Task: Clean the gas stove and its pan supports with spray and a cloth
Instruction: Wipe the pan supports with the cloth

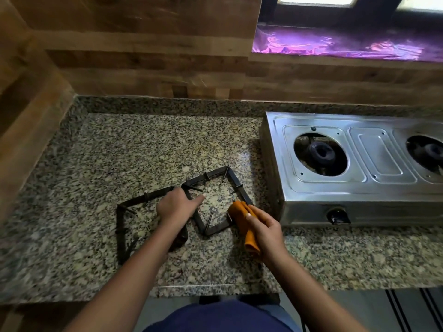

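Two dark square pan supports lie flat on the granite counter, left of the steel gas stove (374, 178). My left hand (177, 206) presses down on the near-left corner of the right pan support (233, 178), fingers partly spread. Folded in my right hand (266, 232), an orange cloth (239, 212) touches that support's near-right corner. The left pan support (121, 226) lies partly under my left forearm. Both burners on the stove are bare. No spray bottle is in view.
The speckled granite counter (134, 144) runs from a wood-patterned wall on the left and back to the stove on the right. A black knob (338, 218) sits on the stove's front. A purple-lit window sill (347, 44) is above. The counter's front edge is near my body.
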{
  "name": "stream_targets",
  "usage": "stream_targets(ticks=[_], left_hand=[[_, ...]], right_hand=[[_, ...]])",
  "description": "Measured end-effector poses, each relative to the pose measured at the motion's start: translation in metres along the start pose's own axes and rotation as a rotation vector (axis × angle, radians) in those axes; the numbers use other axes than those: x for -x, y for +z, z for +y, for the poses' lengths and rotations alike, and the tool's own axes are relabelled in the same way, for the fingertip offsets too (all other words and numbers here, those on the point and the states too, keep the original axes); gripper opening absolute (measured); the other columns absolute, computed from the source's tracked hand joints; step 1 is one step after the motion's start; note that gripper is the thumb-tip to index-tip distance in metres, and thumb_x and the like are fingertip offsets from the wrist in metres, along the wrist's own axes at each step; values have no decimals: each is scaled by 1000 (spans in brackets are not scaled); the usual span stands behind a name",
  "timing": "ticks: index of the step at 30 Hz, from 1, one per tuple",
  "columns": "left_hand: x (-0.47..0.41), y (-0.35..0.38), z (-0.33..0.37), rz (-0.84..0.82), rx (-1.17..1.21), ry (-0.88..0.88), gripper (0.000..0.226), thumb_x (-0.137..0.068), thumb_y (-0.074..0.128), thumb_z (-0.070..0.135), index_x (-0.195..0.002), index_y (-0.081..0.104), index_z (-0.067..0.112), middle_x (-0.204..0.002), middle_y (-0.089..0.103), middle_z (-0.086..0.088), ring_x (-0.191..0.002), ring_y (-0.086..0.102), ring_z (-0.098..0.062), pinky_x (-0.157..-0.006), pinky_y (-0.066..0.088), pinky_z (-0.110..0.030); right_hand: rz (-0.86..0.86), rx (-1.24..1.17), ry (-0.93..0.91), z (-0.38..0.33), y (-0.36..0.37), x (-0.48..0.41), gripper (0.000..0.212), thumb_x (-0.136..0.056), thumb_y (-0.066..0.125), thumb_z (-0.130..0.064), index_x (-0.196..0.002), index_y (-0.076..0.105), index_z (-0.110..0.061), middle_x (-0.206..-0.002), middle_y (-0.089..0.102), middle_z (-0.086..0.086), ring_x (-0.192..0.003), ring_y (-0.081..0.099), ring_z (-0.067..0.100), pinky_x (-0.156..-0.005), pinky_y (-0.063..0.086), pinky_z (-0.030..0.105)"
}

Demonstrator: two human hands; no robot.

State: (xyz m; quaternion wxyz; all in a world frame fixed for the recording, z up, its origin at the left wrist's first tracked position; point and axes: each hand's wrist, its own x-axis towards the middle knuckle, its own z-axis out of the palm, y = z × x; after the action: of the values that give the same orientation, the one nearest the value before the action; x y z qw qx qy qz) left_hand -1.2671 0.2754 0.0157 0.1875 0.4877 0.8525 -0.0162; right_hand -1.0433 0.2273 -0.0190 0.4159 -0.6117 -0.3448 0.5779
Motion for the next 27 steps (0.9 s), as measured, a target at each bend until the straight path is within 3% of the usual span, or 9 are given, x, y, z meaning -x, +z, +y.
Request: stream_targets(ticks=[7,11,13,15,17,19,23,27], left_hand=[[-14,-12,14,-116,54,-106,48,-84,63,59,-89,55,13,-68,47,1,-64,48,-19,-49,29,-27],[-18,-2,9,-70,215,-59,46,-95,51,47,-123,52,10,-106,59,-6,-82,53,-22,-59,36,-30],[-10,-3,9,-73,319,29,47,-100,44,42,-130,41,7,-107,56,-6,-76,52,-17,-56,37,-27],[3,-6,13,-145,554,89,45,-102,37,42,-134,29,11,-101,56,-1,-70,53,-15,-58,45,-30],[15,-6,19,-225,982,102,40,-102,35,43,-132,23,19,-112,65,-4,-68,66,-23,-68,55,-42],[24,2,28,-189,1277,42,33,-103,34,40,-130,26,22,-102,72,-6,-54,66,-24,-60,59,-38],[27,3,51,-63,1509,-267,35,-103,31,45,-109,46,14,-71,64,-5,-39,46,-12,-39,38,-22],[18,-4,67,-121,1615,-360,43,-100,34,52,-92,49,13,-59,48,2,-41,35,-9,-39,27,-23]], right_hand=[[37,-131,148,-2,0,-3,34,-86,72,-25,-119,68,-20,-116,69,7,-103,67,25,-85,57,39],[31,-205,199,-7,-2,-3,37,-86,72,-23,-121,66,-17,-113,70,9,-96,70,24,-71,58,33],[28,-297,235,-10,-1,-4,34,-88,68,-19,-122,65,-15,-108,71,11,-89,72,22,-65,58,30],[25,-403,275,-14,0,-4,28,-92,62,-17,-120,64,-13,-101,72,14,-77,72,22,-57,57,28],[-1,-506,306,-19,2,-4,28,-95,57,-19,-121,63,-12,-92,73,13,-67,71,20,-52,56,26],[-20,-554,299,-24,1,-3,30,-96,53,-18,-123,61,-8,-86,74,12,-64,71,18,-52,56,25],[11,-361,129,-27,-4,5,32,-93,60,-21,-124,64,-15,-107,73,12,-92,71,27,-68,57,31],[-56,207,-268,-27,2,17,40,-90,67,-29,-129,63,-24,-120,62,-6,-112,60,8,-94,49,27]])
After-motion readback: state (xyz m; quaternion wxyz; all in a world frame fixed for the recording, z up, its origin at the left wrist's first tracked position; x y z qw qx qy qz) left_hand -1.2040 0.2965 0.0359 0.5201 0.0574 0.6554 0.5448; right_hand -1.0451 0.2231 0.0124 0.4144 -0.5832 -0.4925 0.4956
